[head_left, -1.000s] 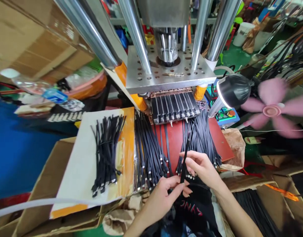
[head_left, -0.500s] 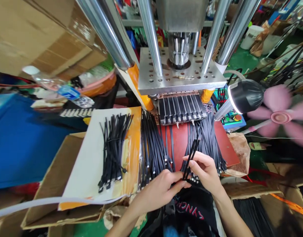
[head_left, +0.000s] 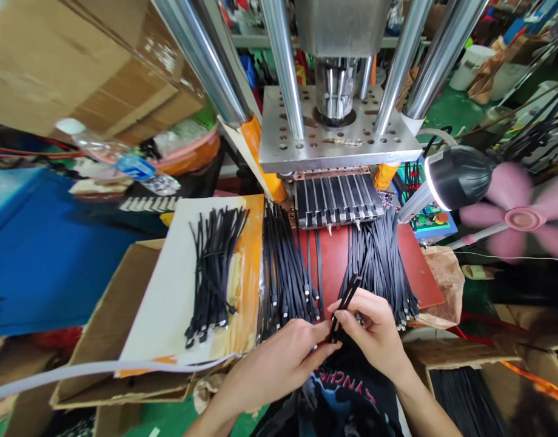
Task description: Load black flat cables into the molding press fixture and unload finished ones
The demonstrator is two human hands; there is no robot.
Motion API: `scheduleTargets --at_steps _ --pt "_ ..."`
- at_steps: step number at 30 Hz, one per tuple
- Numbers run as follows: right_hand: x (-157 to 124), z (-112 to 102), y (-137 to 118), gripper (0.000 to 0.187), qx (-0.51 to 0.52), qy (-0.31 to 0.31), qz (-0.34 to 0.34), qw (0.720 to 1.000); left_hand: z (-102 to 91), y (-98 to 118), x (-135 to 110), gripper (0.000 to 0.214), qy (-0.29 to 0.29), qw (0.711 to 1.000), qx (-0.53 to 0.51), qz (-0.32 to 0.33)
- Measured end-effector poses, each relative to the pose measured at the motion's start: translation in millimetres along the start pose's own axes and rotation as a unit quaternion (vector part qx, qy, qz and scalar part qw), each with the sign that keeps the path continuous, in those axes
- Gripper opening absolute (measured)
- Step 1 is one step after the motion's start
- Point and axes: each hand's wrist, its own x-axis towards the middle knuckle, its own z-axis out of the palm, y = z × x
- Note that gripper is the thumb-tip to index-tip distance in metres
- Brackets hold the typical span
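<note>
Both hands meet low in the middle of the head view, around short lengths of black flat cable (head_left: 350, 293). My left hand (head_left: 288, 355) pinches their lower end between thumb and fingers. Higher up, my right hand (head_left: 372, 325) grips the same cables, whose upper ends tilt up to the right. Behind the hands, one pile of black flat cables (head_left: 381, 261) lies on the red board (head_left: 330, 258). Another cable pile (head_left: 283, 267) lies left of it, with small metal plugs toward me. The exact number of cables held is partly hidden by my fingers.
A press with a steel plate (head_left: 338, 155) stands ahead, above a slotted mould (head_left: 339, 201) holding black strips. At left, a white board (head_left: 156, 297) carries a cable bundle (head_left: 210, 273) over a carton (head_left: 97, 328). To the right are a lamp (head_left: 461, 179) and a spinning pink fan (head_left: 524, 218).
Both hands have shifted slightly left and down with the cables. Less of the cables stands above my right fingers, and they lean further right. The whole view has moved a little.
</note>
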Motion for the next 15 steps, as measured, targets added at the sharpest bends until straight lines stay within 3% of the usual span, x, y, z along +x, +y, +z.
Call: scheduleTargets --at_steps 3,4,7,10,15 --pt "0 4 -1 0.022 -0.015 -0.026 -0.011 0.999 -9.8 15 6 0.054 0.039 0.998 0.051 0.016" --pt "0 6 -1 0.021 -0.018 -0.033 -0.009 0.999 -13.0 21 11 0.054 0.066 0.996 0.046 0.037" --pt "0 9 -1 0.025 -0.039 -0.046 -0.016 0.998 -20.1 36 24 0.019 0.110 0.985 0.039 0.125" --pt "1 10 -1 0.024 -0.061 -0.044 -0.025 0.997 -23.5 41 33 0.029 0.103 0.984 0.023 0.146" --pt "5 11 1 0.023 -0.092 -0.054 -0.027 0.994 -27.6 38 36 0.021 0.084 0.985 -0.024 0.150"
